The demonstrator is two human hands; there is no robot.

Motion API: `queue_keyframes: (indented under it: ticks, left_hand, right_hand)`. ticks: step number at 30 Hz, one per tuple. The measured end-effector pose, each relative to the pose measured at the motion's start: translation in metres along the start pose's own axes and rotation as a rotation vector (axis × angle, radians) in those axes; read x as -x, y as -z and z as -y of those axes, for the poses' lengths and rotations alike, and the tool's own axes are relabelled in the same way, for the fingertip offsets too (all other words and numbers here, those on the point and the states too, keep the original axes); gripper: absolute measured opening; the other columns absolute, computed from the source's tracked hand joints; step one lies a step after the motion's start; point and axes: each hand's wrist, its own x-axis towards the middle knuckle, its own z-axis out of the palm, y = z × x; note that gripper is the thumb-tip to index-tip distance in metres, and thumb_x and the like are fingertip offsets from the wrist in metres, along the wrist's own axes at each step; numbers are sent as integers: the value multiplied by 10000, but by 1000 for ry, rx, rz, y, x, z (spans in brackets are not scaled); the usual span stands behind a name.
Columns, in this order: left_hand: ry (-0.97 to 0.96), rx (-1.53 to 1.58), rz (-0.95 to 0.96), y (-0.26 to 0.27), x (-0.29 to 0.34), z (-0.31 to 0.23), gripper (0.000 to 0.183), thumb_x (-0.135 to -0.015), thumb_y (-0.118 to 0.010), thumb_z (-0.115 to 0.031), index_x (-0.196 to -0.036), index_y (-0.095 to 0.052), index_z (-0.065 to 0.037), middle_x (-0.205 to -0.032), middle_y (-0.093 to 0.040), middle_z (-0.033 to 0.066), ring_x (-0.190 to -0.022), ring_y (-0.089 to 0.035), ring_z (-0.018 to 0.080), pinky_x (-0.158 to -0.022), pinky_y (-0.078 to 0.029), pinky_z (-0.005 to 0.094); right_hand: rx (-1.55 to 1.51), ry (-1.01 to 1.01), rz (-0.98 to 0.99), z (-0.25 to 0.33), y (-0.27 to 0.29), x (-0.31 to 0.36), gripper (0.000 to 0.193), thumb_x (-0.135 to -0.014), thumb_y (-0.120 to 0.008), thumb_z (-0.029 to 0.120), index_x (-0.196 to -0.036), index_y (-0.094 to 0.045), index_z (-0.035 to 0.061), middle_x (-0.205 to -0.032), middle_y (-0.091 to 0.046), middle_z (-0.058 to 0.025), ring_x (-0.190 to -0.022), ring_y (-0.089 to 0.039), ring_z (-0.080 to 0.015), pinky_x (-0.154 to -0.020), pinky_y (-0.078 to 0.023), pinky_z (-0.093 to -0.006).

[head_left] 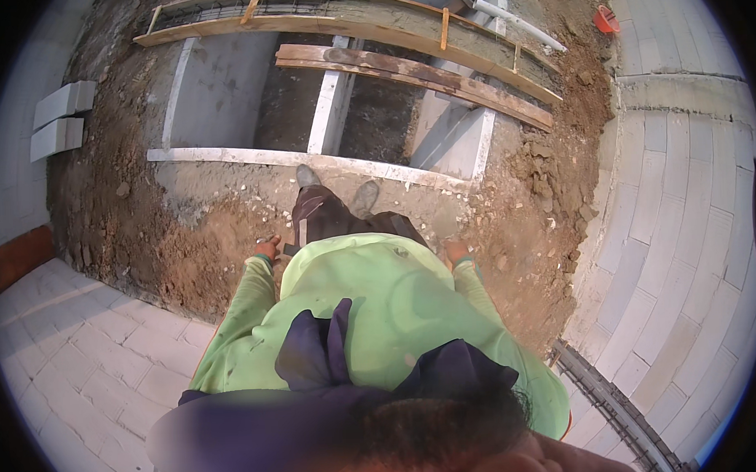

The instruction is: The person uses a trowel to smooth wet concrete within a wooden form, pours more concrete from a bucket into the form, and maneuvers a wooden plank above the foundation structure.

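My left hand hangs beside my hip, low over the brown soil, its fingers curled inward. A small dark flat piece shows right by it, against my trousers; whether the hand touches it I cannot make out. On the other side, my right hand hangs next to the hem of my light green shirt, and its fingers are mostly hidden. My grey, dusty shoes stand on the ground just short of a low white block wall.
Beyond the wall lie deep walled pits. Wooden planks and long formwork boards with wet-looking grey fill cross them. A white pipe, an orange-red container, white blocks and block walls stand around. Rebar lies behind right.
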Motion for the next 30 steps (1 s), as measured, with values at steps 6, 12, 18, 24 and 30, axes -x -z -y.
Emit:
queue_keyframes:
  ticks: [6, 12, 18, 24, 30]
  left_hand:
    - [19, 96, -41, 1, -5, -26, 507, -951, -746, -395, -1336, -617, -93, -1249, -662, 167, -1155, -652, 341, -806, -564, 497]
    - [-124, 134, 61, -5, -26, -25, 503, -917, -786, -429, -1205, -668, -34, -1060, -704, 149, -941, -716, 293, -685, -554, 441]
    - [-152, 45, -52, -7, -40, -6, 664, -854, -820, -492, -1143, -648, 81, -927, -706, 153, -782, -680, 269, -626, -532, 443]
    - [-222, -126, -54, 11, -20, 18, 633, -868, -813, -474, -1201, -657, 41, -1058, -698, 155, -916, -670, 298, -715, -565, 475]
    - [-226, -140, -29, 23, -39, 37, 602, -872, -813, -452, -1204, -666, 28, -1107, -690, 159, -956, -675, 310, -749, -586, 483]
  right_hand:
    - [19, -90, -8, -5, 1, -11, 220, -952, -686, 192, -995, -685, -23, -779, -677, -126, -633, -673, -262, -520, -539, -417]
    - [-422, -353, -62, 19, -8, -8, 204, -968, -653, 201, -1049, -675, 15, -758, -652, -96, -607, -644, -242, -522, -529, -421]
    - [-108, -322, -14, -6, -21, -4, 262, -963, -631, 281, -1111, -742, 96, -951, -754, -145, -809, -717, -298, -750, -570, -441]
    - [707, -46, 188, -55, -18, -14, 344, -919, -618, 343, -1150, -764, 135, -1145, -732, -205, -1092, -690, -396, -969, -533, -484]
    - [150, -185, 23, -34, -9, -23, 300, -927, -674, 317, -993, -729, 29, -996, -742, -218, -824, -728, -340, -717, -572, -465]
